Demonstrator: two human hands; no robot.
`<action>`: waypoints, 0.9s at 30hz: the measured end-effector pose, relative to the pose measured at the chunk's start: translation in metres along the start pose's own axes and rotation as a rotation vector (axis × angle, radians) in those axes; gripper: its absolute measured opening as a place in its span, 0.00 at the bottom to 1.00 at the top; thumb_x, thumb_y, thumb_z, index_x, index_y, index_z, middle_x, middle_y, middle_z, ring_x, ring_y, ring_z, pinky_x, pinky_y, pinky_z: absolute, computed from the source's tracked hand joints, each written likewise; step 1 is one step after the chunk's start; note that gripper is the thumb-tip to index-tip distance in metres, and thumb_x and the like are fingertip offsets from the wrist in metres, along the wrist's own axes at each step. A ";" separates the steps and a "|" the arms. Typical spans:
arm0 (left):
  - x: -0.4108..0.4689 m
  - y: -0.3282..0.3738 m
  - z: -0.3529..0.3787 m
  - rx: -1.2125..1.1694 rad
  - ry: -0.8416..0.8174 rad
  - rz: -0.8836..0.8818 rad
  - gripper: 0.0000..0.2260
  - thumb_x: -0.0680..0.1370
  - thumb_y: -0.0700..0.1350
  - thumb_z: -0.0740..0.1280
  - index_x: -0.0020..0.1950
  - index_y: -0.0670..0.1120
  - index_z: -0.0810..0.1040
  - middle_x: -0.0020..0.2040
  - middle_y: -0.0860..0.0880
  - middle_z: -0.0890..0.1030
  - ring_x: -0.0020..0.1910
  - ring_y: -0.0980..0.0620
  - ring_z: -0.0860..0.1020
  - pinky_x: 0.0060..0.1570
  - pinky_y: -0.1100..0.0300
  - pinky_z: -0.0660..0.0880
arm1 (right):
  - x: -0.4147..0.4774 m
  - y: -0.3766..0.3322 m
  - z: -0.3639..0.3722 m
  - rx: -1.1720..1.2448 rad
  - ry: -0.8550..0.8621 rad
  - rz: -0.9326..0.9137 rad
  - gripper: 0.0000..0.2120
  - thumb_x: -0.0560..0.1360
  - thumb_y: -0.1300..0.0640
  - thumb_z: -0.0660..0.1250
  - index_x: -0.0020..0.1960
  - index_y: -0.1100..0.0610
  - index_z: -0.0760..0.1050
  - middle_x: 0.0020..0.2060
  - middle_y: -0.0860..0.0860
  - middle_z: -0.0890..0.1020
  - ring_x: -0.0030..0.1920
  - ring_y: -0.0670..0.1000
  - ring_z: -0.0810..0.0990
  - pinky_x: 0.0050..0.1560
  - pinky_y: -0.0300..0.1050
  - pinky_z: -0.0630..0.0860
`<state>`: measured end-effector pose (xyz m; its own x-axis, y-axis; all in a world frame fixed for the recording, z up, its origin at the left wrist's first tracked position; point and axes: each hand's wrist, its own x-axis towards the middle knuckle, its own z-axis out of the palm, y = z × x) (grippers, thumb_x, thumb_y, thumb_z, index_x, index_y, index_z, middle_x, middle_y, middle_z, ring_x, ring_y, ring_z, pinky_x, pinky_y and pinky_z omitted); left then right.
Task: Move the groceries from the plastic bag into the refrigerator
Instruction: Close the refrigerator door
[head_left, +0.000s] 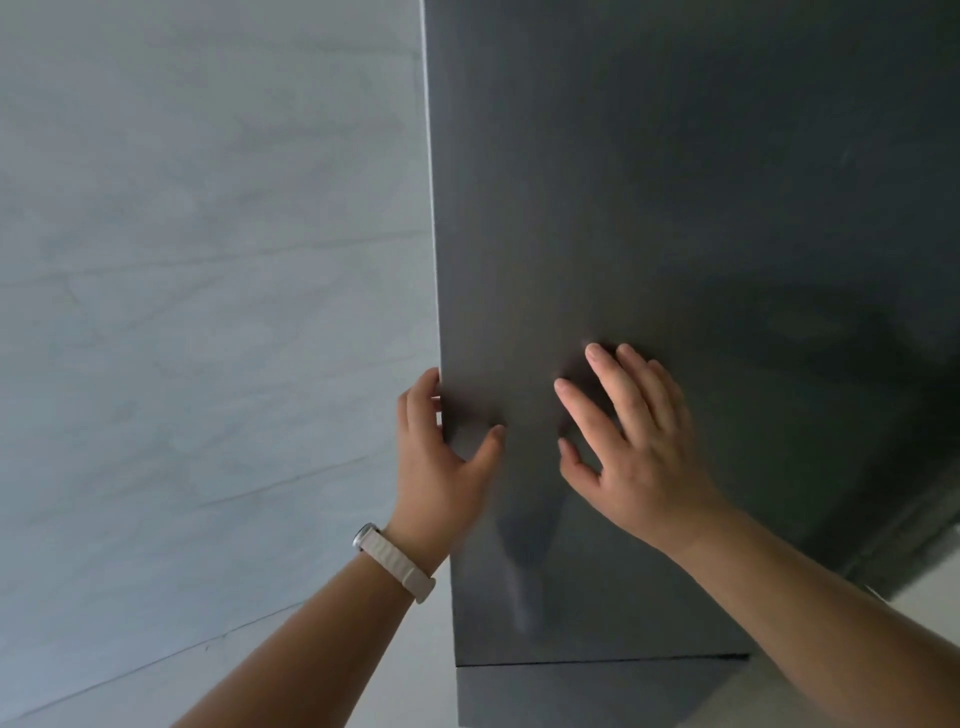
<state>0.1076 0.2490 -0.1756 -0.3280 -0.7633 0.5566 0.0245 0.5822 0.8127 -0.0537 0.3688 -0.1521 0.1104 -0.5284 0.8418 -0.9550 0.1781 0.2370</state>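
The dark grey refrigerator door (675, 208) fills the right half of the view, seen from close up. My left hand (441, 457), with a white watch on the wrist, curls around the door's left edge, fingers behind it and thumb on the front. My right hand (628, 441) lies flat on the door face with fingers spread, holding nothing. A seam near the bottom separates this door from a lower panel (571, 691). The plastic bag and groceries are out of view.
A pale grey wall (208, 312) with faint veining runs along the left, right beside the door edge. A strip of light floor or counter shows at the lower right.
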 end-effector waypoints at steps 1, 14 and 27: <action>0.007 -0.005 0.001 -0.006 -0.009 -0.005 0.30 0.70 0.46 0.73 0.70 0.49 0.66 0.62 0.50 0.70 0.60 0.54 0.72 0.60 0.50 0.75 | 0.002 0.000 0.004 -0.017 -0.008 0.009 0.22 0.73 0.55 0.70 0.65 0.57 0.78 0.71 0.58 0.67 0.70 0.63 0.68 0.69 0.62 0.66; 0.045 -0.042 0.010 -0.092 -0.106 0.092 0.30 0.70 0.52 0.71 0.70 0.52 0.65 0.61 0.51 0.68 0.61 0.57 0.69 0.60 0.50 0.74 | 0.004 -0.001 0.041 -0.165 -0.002 0.070 0.27 0.70 0.52 0.72 0.67 0.54 0.70 0.70 0.59 0.66 0.71 0.63 0.65 0.70 0.64 0.63; 0.047 -0.050 -0.007 -0.144 -0.301 0.072 0.33 0.72 0.48 0.69 0.76 0.46 0.62 0.64 0.53 0.67 0.65 0.50 0.71 0.63 0.47 0.74 | 0.002 -0.031 0.001 -0.165 -0.362 0.278 0.25 0.75 0.52 0.67 0.69 0.59 0.73 0.73 0.63 0.65 0.72 0.65 0.65 0.69 0.61 0.67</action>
<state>0.0973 0.1828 -0.1888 -0.5841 -0.5924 0.5548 0.1834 0.5696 0.8012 -0.0244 0.3613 -0.1578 -0.2737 -0.6918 0.6682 -0.8750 0.4675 0.1257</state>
